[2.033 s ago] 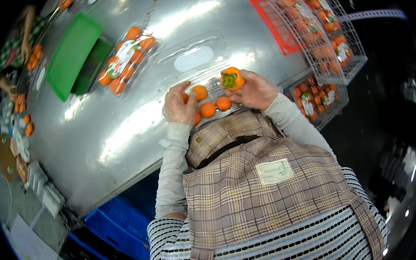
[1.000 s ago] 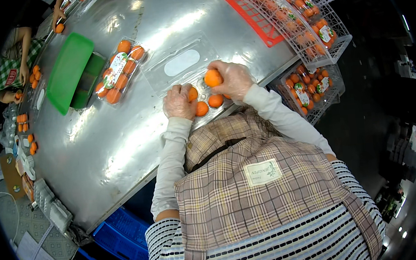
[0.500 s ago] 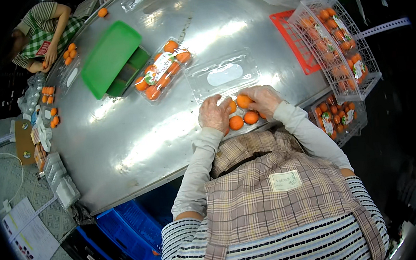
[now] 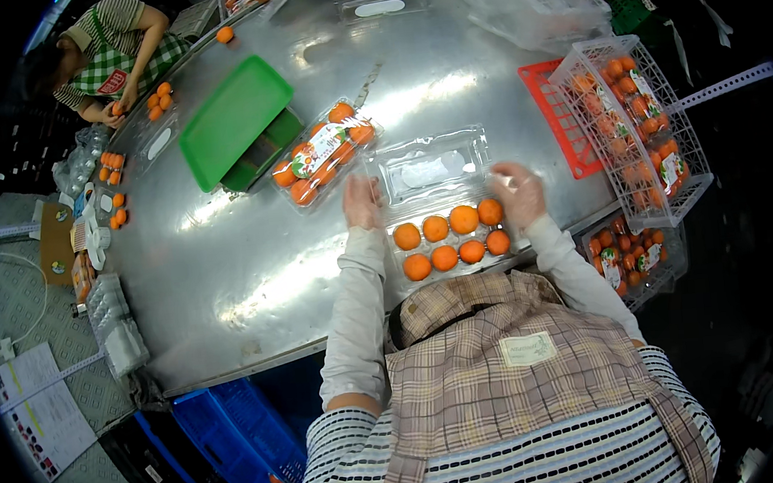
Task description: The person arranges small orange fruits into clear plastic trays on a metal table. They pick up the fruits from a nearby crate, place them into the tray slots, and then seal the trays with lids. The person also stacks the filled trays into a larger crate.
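A clear clamshell pack holds several orange fruits (image 4: pixel 464 220) in two rows, near the table's front edge, with its clear lid (image 4: pixel 425 148) lying open behind them. My gloved left hand (image 4: pixel 362 198) is at the pack's left side by the lid, fingers loosely extended and slightly blurred. My gloved right hand (image 4: pixel 516 193) is at the lid's right corner, fingers loosely bent apart and blurred. I see nothing held in either; whether they touch the plastic is unclear. A labeled, filled fruit pack (image 4: pixel 325 148) lies just to the left.
A green plastic bin (image 4: pixel 236 113) stands left on the steel table (image 4: pixel 192 302). A red crate (image 4: pixel 543 93) and clear crates of packs (image 4: pixel 614 133) are on the right, stacked clear containers (image 4: pixel 540 2) behind. A co-worker (image 4: pixel 108 54) works far left. Blue crates (image 4: pixel 229 435) sit below the table.
My right hand no longer holds a fruit; fruits now fill both rows of the pack. Both hands have moved apart and up toward the lid. The view has shifted, showing more of the table.
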A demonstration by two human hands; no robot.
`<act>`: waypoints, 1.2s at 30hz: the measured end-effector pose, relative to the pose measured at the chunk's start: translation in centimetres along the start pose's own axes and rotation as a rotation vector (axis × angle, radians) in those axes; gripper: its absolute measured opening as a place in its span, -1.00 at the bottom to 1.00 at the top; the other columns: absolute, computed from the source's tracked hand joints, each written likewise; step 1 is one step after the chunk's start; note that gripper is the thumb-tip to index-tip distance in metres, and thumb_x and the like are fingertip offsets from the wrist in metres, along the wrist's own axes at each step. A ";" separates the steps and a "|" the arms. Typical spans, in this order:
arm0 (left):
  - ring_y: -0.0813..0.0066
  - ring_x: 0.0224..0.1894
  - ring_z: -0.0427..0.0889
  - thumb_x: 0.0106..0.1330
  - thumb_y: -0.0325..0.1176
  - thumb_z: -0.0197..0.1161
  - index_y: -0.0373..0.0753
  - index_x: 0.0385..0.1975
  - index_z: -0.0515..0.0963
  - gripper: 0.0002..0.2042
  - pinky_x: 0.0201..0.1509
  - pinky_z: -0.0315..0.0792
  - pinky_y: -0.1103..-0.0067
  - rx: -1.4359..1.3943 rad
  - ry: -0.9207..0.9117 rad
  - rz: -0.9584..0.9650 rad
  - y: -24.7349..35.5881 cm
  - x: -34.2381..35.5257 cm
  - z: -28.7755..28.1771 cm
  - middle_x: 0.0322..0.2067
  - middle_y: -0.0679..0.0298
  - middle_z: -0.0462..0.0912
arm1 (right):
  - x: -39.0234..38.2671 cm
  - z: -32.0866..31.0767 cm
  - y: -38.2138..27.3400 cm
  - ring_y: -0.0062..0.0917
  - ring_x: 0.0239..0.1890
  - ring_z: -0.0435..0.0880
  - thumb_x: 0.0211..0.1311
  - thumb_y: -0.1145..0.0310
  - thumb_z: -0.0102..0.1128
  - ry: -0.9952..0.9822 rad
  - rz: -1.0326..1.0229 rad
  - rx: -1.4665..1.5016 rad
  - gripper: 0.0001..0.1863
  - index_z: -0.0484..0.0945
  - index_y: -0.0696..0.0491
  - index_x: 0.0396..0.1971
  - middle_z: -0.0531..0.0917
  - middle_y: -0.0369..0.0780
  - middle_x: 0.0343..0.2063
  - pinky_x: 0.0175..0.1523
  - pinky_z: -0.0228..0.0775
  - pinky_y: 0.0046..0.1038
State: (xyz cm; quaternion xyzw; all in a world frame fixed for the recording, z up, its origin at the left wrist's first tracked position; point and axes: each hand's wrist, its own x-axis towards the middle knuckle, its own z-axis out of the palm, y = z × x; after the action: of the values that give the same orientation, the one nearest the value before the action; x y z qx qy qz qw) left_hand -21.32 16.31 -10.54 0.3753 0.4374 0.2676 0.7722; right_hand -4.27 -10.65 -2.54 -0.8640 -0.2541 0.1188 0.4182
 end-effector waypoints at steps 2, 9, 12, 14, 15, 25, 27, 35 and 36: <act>0.61 -0.40 0.46 0.47 0.06 0.10 -0.26 0.19 0.49 -0.47 -0.25 0.34 0.69 -0.043 -0.057 -0.056 2.9 -2.1 1.4 -0.35 0.28 0.66 | 2.3 -0.7 4.7 -0.50 -0.16 0.63 0.27 0.26 0.28 0.243 0.228 0.467 -0.73 0.66 -0.02 -0.06 0.71 -0.31 -0.15 -0.05 0.46 -0.42; 0.57 -0.27 0.57 0.36 -0.36 0.31 -0.38 0.13 0.55 -0.62 -0.05 0.51 0.54 0.526 -0.201 0.025 1.0 -11.7 -4.0 -0.33 0.33 0.64 | -4.7 -3.2 4.6 -0.60 -0.12 0.57 0.29 0.26 0.30 -0.157 0.412 0.525 -0.59 0.57 0.11 0.09 0.64 -0.21 -0.09 -0.06 0.45 -0.48; 0.56 -0.22 0.58 0.29 -0.56 0.31 -0.31 0.27 0.43 -0.49 -0.04 0.53 0.56 0.619 -0.209 -0.010 -1.5 -14.8 -6.2 -0.22 0.31 0.62 | -8.6 -0.9 8.8 -0.59 -0.17 0.58 0.26 0.36 0.34 -0.226 0.330 0.482 -0.52 0.50 0.16 0.16 0.64 -0.19 -0.12 -0.09 0.48 -0.48; 0.53 -0.22 0.58 0.24 -0.63 0.28 -0.25 0.35 0.35 -0.39 -0.10 0.54 0.59 0.522 -0.226 -0.103 -4.0 -14.9 -8.6 -0.17 0.28 0.58 | -9.7 -0.9 9.1 -0.58 -0.22 0.60 0.25 0.41 0.35 -0.267 0.393 0.510 -0.49 0.47 0.19 0.18 0.65 -0.21 -0.17 -0.13 0.49 -0.49; 0.57 -0.25 0.57 0.23 -0.64 0.28 -0.27 0.34 0.34 -0.39 -0.12 0.54 0.60 0.444 -0.177 -0.166 -4.4 -15.7 -8.5 -0.24 0.31 0.58 | -9.7 -1.4 9.1 -0.57 -0.24 0.60 0.24 0.43 0.34 -0.300 0.466 0.517 -0.49 0.46 0.20 0.18 0.65 -0.23 -0.20 -0.15 0.50 -0.50; 0.44 -0.43 0.65 0.27 -0.65 0.25 -0.37 0.26 0.36 -0.48 -0.33 0.62 0.54 0.364 -0.183 -0.196 -4.5 -8.7 -3.4 -0.37 0.19 0.64 | -2.0 -1.9 8.8 -0.71 -0.50 0.54 0.18 0.54 0.32 -0.181 0.585 0.660 -0.67 0.58 0.20 -0.03 0.65 -0.32 -0.40 -0.43 0.42 -0.64; 0.36 -0.41 0.67 0.27 -0.70 0.22 -0.37 0.27 0.31 -0.46 -0.28 0.68 0.45 0.278 -0.142 -0.206 -4.6 -6.7 -1.9 -0.34 0.13 0.65 | -1.0 -1.9 7.9 -0.70 -0.52 0.53 0.18 0.56 0.30 -0.292 0.662 0.595 -0.68 0.57 0.21 -0.04 0.64 -0.30 -0.41 -0.48 0.37 -0.66; 0.30 -0.44 0.68 0.21 -0.75 0.21 -0.39 0.20 0.33 -0.49 -0.38 0.69 0.42 0.291 -0.033 -0.200 -4.4 -6.5 -0.1 -0.41 0.11 0.64 | -0.6 -1.5 8.7 -0.67 -0.53 0.55 0.18 0.64 0.22 -0.205 0.738 0.863 -0.51 0.42 0.27 0.14 0.59 -0.25 -0.40 -0.54 0.32 -0.71; 0.34 -0.45 0.68 0.22 -0.72 0.23 -0.40 0.18 0.36 -0.51 -0.38 0.69 0.45 0.293 -0.031 -0.195 -4.5 -6.5 -0.1 -0.43 0.13 0.63 | -0.9 -1.2 8.9 -0.66 -0.52 0.56 0.20 0.63 0.22 -0.135 0.747 0.917 -0.52 0.41 0.27 0.15 0.59 -0.26 -0.41 -0.54 0.34 -0.71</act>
State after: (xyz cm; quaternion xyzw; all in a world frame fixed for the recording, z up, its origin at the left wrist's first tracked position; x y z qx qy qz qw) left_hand -24.13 8.93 -11.09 0.4437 0.4941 0.1192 0.7381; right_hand -1.45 -16.55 -8.82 -0.6166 0.1186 0.4100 0.6615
